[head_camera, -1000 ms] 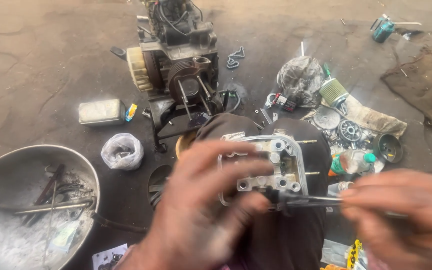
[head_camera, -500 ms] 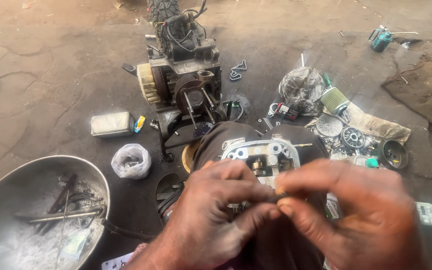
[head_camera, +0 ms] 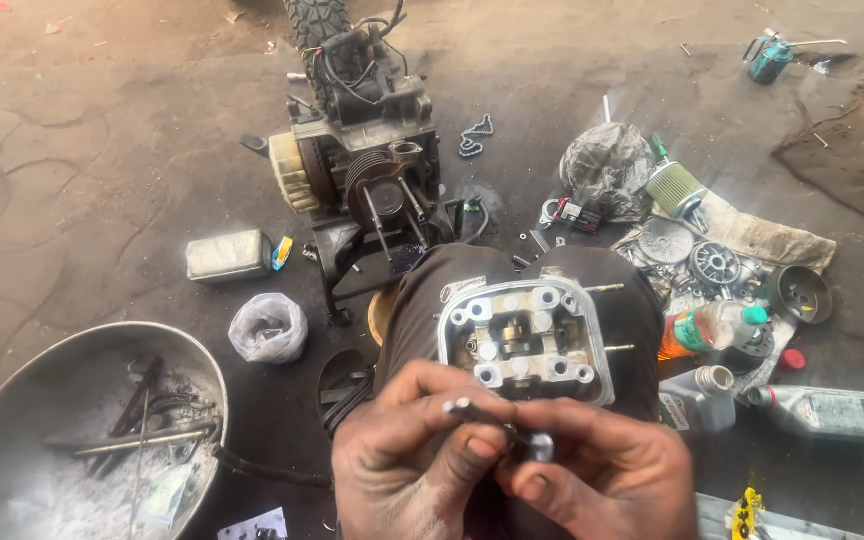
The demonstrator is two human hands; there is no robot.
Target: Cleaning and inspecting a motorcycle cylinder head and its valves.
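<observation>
A grey metal cylinder head (head_camera: 524, 340) lies face up on my dark-trousered knees (head_camera: 422, 300), with small studs sticking out on its right side. Just below it, my left hand (head_camera: 407, 465) and my right hand (head_camera: 602, 475) meet over a small metal valve (head_camera: 497, 422). Left thumb and fingers pinch the thin stem, which points up and to the left. The right fingers grip the end with the round head. Both hands are smeared with dark grease.
An engine block (head_camera: 372, 180) with exposed cylinder stands ahead on the concrete floor. A metal basin (head_camera: 12, 400) with tools sits lower left, a knotted plastic bag (head_camera: 267, 327) beside it. Bottles (head_camera: 832, 412), clutch parts (head_camera: 717, 265) and a filter (head_camera: 674, 187) lie on the right.
My hands have dropped from over the cylinder head to just below it, uncovering it. The right hand came in from the right to join the left on the valve.
</observation>
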